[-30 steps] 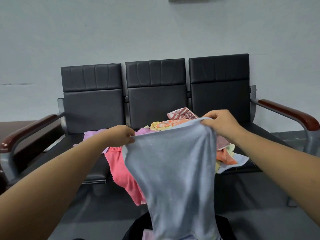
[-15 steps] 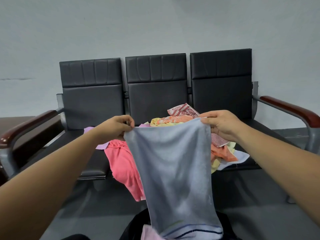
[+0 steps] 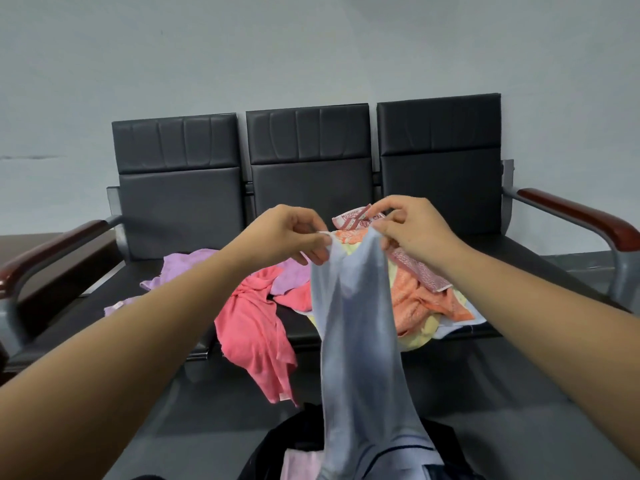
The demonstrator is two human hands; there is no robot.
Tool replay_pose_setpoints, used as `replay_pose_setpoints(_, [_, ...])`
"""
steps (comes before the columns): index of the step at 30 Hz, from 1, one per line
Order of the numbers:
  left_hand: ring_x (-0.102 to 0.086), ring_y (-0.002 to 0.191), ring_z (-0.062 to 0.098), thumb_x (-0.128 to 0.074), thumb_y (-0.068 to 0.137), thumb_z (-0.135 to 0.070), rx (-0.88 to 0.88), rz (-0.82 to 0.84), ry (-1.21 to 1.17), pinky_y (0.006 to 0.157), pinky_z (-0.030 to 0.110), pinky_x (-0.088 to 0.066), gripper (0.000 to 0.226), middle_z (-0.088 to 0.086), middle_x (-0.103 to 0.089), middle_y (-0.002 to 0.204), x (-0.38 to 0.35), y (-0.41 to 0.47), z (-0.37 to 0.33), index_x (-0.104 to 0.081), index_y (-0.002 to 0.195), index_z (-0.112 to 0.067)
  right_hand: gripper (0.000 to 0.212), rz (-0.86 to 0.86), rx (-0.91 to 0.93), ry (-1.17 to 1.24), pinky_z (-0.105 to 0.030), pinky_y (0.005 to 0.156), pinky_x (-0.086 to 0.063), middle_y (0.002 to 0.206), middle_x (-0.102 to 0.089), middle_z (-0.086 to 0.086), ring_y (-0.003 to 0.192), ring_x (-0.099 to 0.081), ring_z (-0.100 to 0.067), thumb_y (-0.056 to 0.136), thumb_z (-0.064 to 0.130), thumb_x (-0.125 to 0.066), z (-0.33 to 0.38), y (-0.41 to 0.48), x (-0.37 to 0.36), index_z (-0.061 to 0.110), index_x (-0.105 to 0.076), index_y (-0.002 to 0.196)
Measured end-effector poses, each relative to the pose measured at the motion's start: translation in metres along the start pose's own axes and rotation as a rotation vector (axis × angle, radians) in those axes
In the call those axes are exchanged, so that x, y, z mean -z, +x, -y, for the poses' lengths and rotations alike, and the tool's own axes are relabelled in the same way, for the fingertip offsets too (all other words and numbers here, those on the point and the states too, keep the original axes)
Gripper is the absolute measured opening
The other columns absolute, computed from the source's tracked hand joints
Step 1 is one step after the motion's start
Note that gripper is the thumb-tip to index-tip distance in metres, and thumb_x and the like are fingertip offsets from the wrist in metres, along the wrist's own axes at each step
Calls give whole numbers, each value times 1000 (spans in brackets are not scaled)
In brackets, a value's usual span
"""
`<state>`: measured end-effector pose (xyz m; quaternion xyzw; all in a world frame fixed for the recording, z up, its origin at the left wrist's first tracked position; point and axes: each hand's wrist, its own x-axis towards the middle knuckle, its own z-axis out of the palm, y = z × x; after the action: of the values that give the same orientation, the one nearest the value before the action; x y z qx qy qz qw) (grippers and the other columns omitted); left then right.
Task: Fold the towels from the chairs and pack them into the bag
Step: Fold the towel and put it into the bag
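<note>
I record both hands raised in front of the middle seat of the chairs [image 3: 180, 202]. The left hand [image 3: 291, 233] pinches one upper corner of the light blue towel [image 3: 356, 323] between thumb and fingers, and the right hand [image 3: 412, 230] pinches the other upper corner. The hands are near each other, and the top edge sags in a short fold between them. The towel hangs lengthwise, creased down its middle. Its lower edge carries a dark stripe and lies over the mouth of the black bag [image 3: 266, 448] on the floor at the bottom of the view. I cannot tell whether it touches the bag. A pale pink towel [image 3: 299, 464] shows inside the bag, just beside the blue one.

The other towels lie on the chairs. A coral towel [image 3: 252, 327] drapes over the front edge of the seat and hangs toward the floor. A purple towel [image 3: 187, 268] lies on the left seat, back from that edge. An orange towel [image 3: 415, 299] and a yellow towel [image 3: 417, 337] are heaped where the middle and right seats meet, with the yellow one overhanging the front edge. A red-and-white patterned towel [image 3: 420, 273] tops the heap, just behind the right hand.

Bare floor [image 3: 519, 410] shows on both sides of the bag. The left armrest [image 3: 52, 247] and the right armrest [image 3: 581, 216] bound the row, well apart from both hands.
</note>
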<state>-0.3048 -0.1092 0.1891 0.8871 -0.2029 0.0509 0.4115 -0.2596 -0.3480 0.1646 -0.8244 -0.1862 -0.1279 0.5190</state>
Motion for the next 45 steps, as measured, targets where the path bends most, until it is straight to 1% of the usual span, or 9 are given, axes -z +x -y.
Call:
replay_pose_setpoints(5, [-61,52,5,-69,95,-22,-38,-99,85,54,16,-48,14,5,-71,65,-12,8,-11,-70,88,-10,21,237,-117,357,-34,81,-61,97,-72,-24,85,-72,-27,96,9,-65,24,-12,-10,-9,-72,105])
replay_pose_setpoints(8, [-58,48,2,-70,95,-24,-27,-95,95,51,13,-45,15,-3,-68,59,-13,10,-12,-70,88,-10,20,276,11,17,-29,77,-61,91,-76,-14,81,-75,-21,91,22,-76,27,-17,-9,3,-78,97])
replay_pose_setpoints(16, [-47,79,17,-75,84,-54,169,249,348,73,34,-42,43,11,-48,91,-5,11,7,-72,68,-14,12,122,-80,306,-29,75,-61,87,-71,-20,77,-69,-22,92,0,-68,16,-11,4,-11,-71,95])
replay_pose_setpoints(21, [-67,100,8,-71,91,-43,210,258,212,99,24,-49,16,-10,-73,103,7,-4,31,-78,93,-29,3,41,-337,567,-35,82,-61,85,-74,-15,81,-71,-26,89,-3,-70,-3,-9,21,-5,-72,90])
replay_pose_setpoints(27, [-73,83,25,-74,87,-23,9,-78,-265,84,45,-60,23,10,-76,88,15,6,16,-70,95,-2,13,34,-272,718,-36,88,-59,89,-73,-13,89,-69,-26,92,1,-65,9,5,32,-4,-67,104])
replay_pose_setpoints(31, [-68,69,8,-63,90,-13,-75,-190,-572,63,22,-56,23,-2,-73,83,31,16,-6,-66,113,-14,34,243,-199,962,-39,102,-54,121,-69,-9,118,-66,-23,95,23,-60,30,10,55,4,-67,123])
replay_pose_setpoints(35, [-72,81,18,-71,94,-21,39,-169,-116,80,31,-58,20,11,-78,91,27,16,3,-71,103,-3,16,127,-228,550,-38,86,-59,102,-72,-15,97,-70,-28,91,1,-67,12,14,43,3,-68,106])
replay_pose_setpoints(40, [-66,75,18,-73,93,-22,52,-139,-177,74,33,-55,13,13,-75,82,9,7,12,-74,95,-9,12,252,-206,278,-25,79,-60,95,-79,-8,89,-75,-17,87,1,-74,3,4,28,4,-76,98])
replay_pose_setpoints(45, [-65,64,8,-70,94,-14,12,-101,-213,61,18,-50,11,1,-73,74,-8,7,4,-72,95,-3,19,402,-191,342,-45,92,-57,100,-73,-11,96,-71,-24,90,12,-75,6,-4,-6,2,-70,105])
